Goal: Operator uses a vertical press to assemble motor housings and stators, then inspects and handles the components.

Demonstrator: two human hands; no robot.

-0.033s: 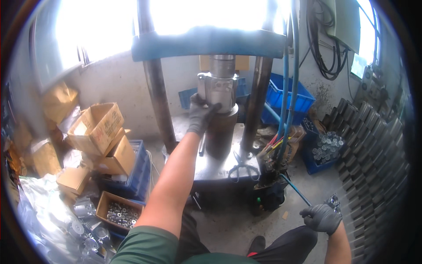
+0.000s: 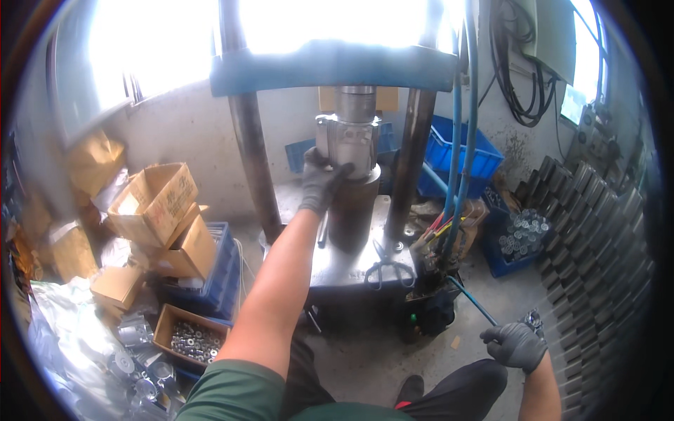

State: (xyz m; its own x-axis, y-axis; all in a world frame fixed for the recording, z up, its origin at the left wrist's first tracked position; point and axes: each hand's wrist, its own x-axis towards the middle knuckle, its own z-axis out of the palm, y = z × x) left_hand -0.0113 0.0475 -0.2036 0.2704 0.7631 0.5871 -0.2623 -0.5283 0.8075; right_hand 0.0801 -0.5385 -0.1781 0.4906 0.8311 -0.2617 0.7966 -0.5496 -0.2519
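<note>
My left hand (image 2: 321, 184), in a dark grey glove, is closed around the lower left side of a silvery metal housing (image 2: 354, 147). That housing stands upright on a dark steel cylinder (image 2: 353, 217) on the press bed. From above, the round press ram (image 2: 354, 104) meets the housing's top. My right hand (image 2: 516, 346), gloved too, is low on the right, its fingers curled about the end of a blue lever (image 2: 472, 300) that slopes up to the press. Scissors (image 2: 390, 270) lie on the metal press bed (image 2: 326, 270), right of the cylinder.
Steel posts (image 2: 254, 161) carry the blue crossbeam (image 2: 330, 70). Cardboard boxes (image 2: 153, 203) and a box of small metal parts (image 2: 193, 340) stand left. On the right are a blue crate (image 2: 460, 151), a bin of round parts (image 2: 519, 235), blue hoses (image 2: 463, 140) and stacked metal tubes (image 2: 590, 259).
</note>
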